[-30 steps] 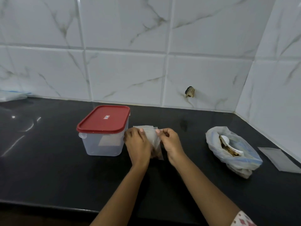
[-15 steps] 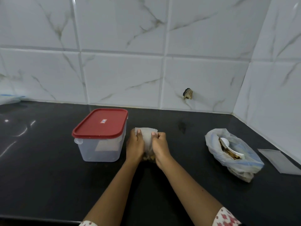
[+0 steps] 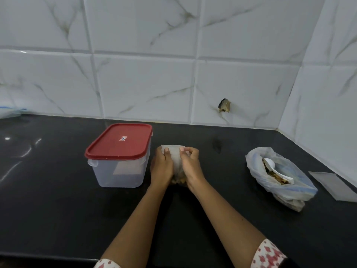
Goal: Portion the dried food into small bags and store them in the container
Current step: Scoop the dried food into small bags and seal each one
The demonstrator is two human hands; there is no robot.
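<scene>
A small clear bag [image 3: 175, 158] with brown dried food at its bottom stands on the black counter, held between both hands. My left hand [image 3: 161, 167] grips its left side and my right hand [image 3: 190, 165] its right side, with the thumbs pinching the top edge. Just left of the hands stands a clear plastic container [image 3: 120, 171] with its red lid [image 3: 119, 141] on. At the right lies the large plastic bag of dried food [image 3: 280, 176], open, with a white spoon [image 3: 276, 170] inside.
A flat empty small bag [image 3: 332, 185] lies at the far right by the side wall. The black counter [image 3: 58, 200] meets white tiled walls behind and at the right. A pale object [image 3: 9, 112] shows at the far left edge.
Both hands have drawn closer together on the small bag and stood it upright; the top is now pressed between the thumbs. The view has shifted slightly.
</scene>
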